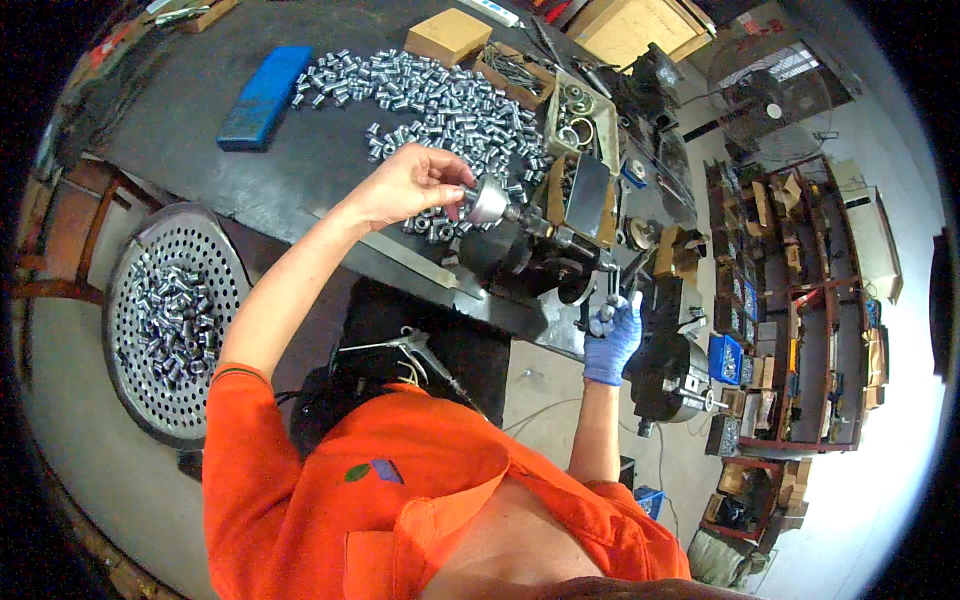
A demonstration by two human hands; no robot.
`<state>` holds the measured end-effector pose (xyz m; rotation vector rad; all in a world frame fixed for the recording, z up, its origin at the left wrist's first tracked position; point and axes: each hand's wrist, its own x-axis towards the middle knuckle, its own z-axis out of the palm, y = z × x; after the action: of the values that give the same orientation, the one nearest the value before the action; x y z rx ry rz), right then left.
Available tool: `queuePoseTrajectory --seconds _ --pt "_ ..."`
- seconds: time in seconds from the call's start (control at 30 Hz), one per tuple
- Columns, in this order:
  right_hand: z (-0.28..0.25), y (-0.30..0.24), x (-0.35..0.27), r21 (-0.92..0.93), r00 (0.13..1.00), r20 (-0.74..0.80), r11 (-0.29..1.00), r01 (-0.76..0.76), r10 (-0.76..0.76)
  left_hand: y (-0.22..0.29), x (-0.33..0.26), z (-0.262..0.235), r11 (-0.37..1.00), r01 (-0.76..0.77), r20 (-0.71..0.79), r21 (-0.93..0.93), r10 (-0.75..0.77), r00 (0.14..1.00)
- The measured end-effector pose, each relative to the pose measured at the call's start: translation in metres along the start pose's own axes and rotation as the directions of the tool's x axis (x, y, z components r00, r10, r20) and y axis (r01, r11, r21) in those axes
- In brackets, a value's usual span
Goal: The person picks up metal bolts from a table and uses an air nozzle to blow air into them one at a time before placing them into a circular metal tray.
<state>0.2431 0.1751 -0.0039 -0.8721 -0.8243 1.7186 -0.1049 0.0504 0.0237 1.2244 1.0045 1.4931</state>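
My bare left hand (415, 188) is closed in a pinch at the mouth of a shiny, cone-shaped metal chuck (489, 203). A small metal sleeve seems to sit between its fingertips, mostly hidden by them. The chuck belongs to a dark bench machine (545, 262) at the table's front edge. On the machine's right side my right hand (614, 342), in a blue glove, is wrapped round a metal lever (612, 285). Behind my left hand lies a wide heap of shiny metal sleeves (455, 105), spread over the dark worktable (185, 115).
A round perforated metal tray (128, 375) holding more sleeves stands at left. On the table are a blue block (265, 98), a cardboard box (448, 37) and a bin of rings (605, 125). An air gun (405, 345) lies nearby. Shelves (825, 350) and a fan (775, 110) stand right.
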Motion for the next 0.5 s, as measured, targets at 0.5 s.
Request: queuePoseTrajectory --seconds 0.5 --pt "-0.003 -0.016 0.008 0.045 0.989 0.146 0.999 -0.022 0.015 -0.010 -0.005 0.015 0.989 0.085 -0.168 -0.122 -0.105 0.980"
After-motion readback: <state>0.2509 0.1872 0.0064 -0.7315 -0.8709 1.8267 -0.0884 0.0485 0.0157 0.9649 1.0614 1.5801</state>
